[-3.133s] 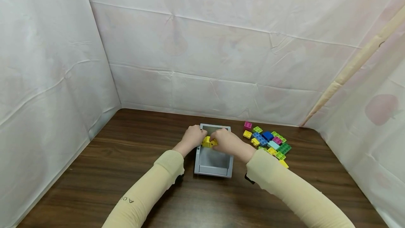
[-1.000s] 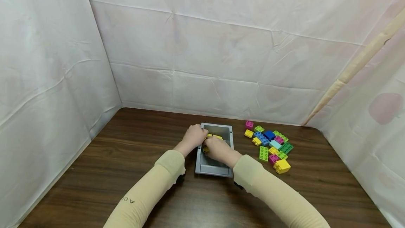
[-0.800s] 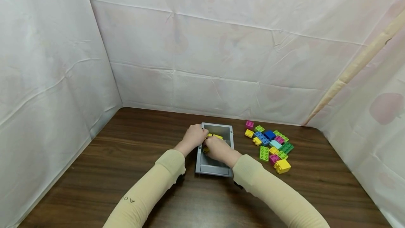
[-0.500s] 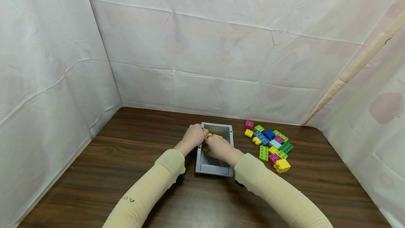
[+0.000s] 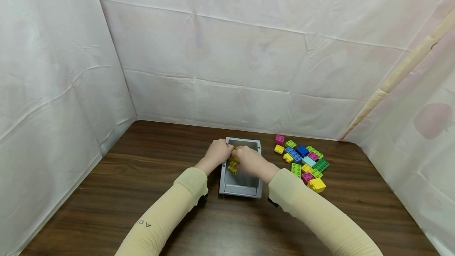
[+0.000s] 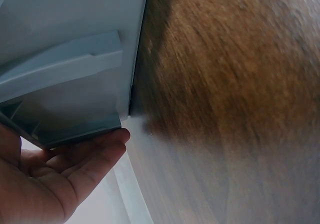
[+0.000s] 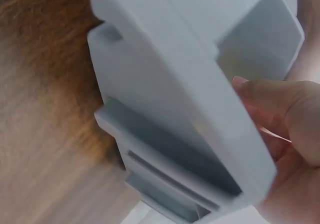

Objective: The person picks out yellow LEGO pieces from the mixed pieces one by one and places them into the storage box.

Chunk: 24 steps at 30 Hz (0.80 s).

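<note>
Two cream sleeves (image 5: pixel 167 212) stretch in from the near edge across the dark wooden tabletop (image 5: pixel 113 192). A gray bin (image 5: pixel 240 194) stands mid-table, open side up. Inside, yellow blocks (image 5: pixel 233 169) lie by its left wall, partly hidden. The right hand (image 5: pixel 251 162) reaches over them, slightly blurred, thumb and fingers bent; I cannot tell whether it holds a block. Just beside it, the left hand (image 5: pixel 218 153) grips the bin's left wall, fingers against the outside.

To the right, well apart from the bin, loose blocks lie from near to far: a large yellow block (image 5: pixel 317 185), a magenta block (image 5: pixel 307 177), a lime block (image 5: pixel 296 170), a dark green block (image 5: pixel 321 165), a light blue block (image 5: pixel 309 161), a dark blue block (image 5: pixel 302 151) and others. A pale sheet (image 5: pixel 213 66) hangs behind.
</note>
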Available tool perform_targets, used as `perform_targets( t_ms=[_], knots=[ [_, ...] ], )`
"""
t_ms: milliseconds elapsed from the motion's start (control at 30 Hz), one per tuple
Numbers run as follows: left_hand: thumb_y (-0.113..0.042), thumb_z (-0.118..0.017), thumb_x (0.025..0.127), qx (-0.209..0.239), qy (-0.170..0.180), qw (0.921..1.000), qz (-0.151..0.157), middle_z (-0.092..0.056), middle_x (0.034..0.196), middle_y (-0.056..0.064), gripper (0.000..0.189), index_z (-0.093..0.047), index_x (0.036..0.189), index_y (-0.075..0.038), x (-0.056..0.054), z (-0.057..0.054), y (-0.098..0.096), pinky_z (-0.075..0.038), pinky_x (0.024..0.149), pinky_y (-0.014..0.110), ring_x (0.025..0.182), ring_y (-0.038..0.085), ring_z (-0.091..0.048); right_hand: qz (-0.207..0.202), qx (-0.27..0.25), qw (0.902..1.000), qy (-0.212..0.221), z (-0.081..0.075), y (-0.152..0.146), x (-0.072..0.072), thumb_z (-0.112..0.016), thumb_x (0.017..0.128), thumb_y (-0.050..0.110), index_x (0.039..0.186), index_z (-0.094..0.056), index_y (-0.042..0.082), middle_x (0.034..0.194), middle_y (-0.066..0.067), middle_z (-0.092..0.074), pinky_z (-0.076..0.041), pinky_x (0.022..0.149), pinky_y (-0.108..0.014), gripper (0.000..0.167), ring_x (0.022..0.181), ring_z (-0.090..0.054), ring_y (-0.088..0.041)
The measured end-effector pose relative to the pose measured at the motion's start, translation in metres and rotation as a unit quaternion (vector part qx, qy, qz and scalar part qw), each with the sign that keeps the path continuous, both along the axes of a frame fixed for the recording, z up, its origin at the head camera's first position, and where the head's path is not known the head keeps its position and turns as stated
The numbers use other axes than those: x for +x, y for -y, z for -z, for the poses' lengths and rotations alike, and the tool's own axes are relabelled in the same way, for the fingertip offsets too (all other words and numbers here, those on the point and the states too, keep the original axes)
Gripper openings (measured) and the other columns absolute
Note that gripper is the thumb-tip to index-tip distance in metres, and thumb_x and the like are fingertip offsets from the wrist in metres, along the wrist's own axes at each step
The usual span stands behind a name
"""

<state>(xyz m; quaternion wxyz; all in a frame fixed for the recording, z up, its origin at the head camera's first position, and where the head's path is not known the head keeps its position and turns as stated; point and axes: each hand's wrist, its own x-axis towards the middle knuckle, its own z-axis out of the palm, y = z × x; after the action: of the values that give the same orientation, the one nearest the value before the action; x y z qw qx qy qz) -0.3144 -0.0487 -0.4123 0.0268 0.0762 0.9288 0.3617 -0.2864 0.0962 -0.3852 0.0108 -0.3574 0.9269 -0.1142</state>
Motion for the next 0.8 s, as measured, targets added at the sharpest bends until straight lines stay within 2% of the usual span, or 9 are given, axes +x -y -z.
perform_targets(
  t_ms=[233, 500, 800],
  knots=[
    [-0.019, -0.042, 0.096, -0.005, -0.009, 0.9999, 0.002, -0.034, 0.045, -0.001, 0.045, -0.039, 0.052, -0.012, 0.001, 0.000, 0.000, -0.029, 0.038, 0.023, 0.037, 0.010, -0.029, 0.033, 0.000, 0.9994, 0.005, -0.013, -0.008, 0.005, -0.073, 0.080, 0.008, 0.108, -0.068, 0.003, 0.107, -0.010, -0.067, -0.053, 0.081, -0.038, 0.029, 0.100, -0.062, -0.025],
    [-0.021, -0.043, 0.096, -0.009, -0.006, 0.9999, 0.000, -0.035, 0.046, -0.001, 0.042, -0.042, 0.055, -0.011, -0.001, 0.000, 0.000, -0.032, 0.039, 0.023, 0.037, 0.011, -0.033, 0.072, 0.002, 0.9973, 0.013, -0.028, -0.022, 0.013, -0.075, 0.080, 0.016, 0.113, -0.067, 0.006, 0.115, -0.008, -0.065, -0.053, 0.080, -0.038, 0.036, 0.103, -0.062, -0.024],
    [-0.022, -0.041, 0.096, -0.013, 0.002, 0.9998, -0.011, -0.032, 0.048, -0.001, 0.040, -0.039, 0.057, -0.013, 0.000, 0.002, -0.001, -0.033, 0.042, 0.024, 0.041, 0.012, -0.032, 0.089, 0.017, 0.9959, -0.009, -0.046, -0.041, 0.022, -0.075, 0.080, 0.019, 0.115, -0.067, 0.012, 0.117, -0.007, -0.064, -0.054, 0.079, -0.035, 0.036, 0.104, -0.060, -0.023]
  ],
)
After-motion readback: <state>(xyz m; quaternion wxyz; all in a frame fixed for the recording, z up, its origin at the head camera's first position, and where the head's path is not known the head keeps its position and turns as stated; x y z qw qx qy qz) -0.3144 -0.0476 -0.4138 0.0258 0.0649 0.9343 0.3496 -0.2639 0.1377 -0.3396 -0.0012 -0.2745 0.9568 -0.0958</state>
